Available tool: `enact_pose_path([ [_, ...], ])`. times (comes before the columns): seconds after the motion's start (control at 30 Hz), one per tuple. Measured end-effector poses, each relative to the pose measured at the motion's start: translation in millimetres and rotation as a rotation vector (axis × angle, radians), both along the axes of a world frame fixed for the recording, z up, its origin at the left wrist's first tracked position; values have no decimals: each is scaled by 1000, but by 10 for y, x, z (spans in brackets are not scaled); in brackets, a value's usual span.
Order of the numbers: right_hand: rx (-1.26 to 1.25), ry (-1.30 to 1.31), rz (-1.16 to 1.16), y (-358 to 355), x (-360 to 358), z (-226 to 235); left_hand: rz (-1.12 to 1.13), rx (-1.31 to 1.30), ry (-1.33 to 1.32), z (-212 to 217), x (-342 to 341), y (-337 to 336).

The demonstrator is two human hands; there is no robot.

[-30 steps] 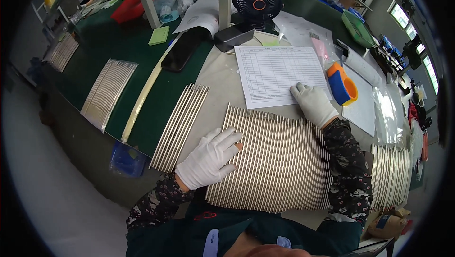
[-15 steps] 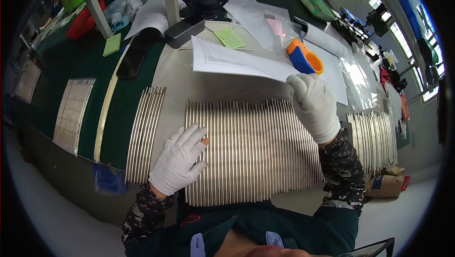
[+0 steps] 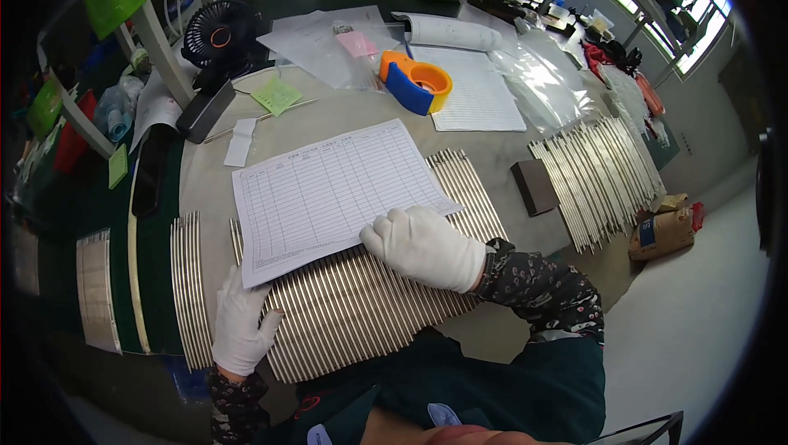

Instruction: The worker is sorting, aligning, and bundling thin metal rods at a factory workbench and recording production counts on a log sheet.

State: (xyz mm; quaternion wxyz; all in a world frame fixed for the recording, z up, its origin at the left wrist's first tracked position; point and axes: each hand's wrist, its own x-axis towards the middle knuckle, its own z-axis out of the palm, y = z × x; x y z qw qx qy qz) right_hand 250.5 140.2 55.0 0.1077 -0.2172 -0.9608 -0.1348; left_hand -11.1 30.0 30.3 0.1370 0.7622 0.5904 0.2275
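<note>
A printed table form on white paper lies slanted over the upper part of a wide row of thin metal rods. My right hand, in a white glove, is closed at the paper's near right edge, its fingers curled against the sheet. My left hand, also gloved, rests at the left end of the rod row beside the paper's lower left corner. Its thumb is spread from the fingers, and some fingertips are hidden near the paper. The far ends of many rods are covered by the sheet.
Smaller rod bundles lie left and right, the right one beside a dark block. Behind are an orange-and-blue tape dispenser, a lined notebook, green sticky notes, a black fan and a phone.
The paper, held raised behind the rods before, now lies over them. My right hand has come down and nearer with it. The whole view has turned, shifting the table's things leftward.
</note>
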Motion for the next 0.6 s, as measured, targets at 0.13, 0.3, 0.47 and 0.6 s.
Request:
enact_pose_path([
  [0.13, -11, 54, 48, 49, 39, -37, -46, 64, 22, -139, -51, -12],
  [0.3, -106, 100, 186, 59, 19, 29, -39, 63, 70, -85, -50, -11],
  [0.47, -159, 20, 169, 11, 203, 87, -65, 37, 24, -27, -18, 62],
  [0.6, 24, 32, 125, 238, 297, 121, -15, 20, 51, -52, -21, 47],
])
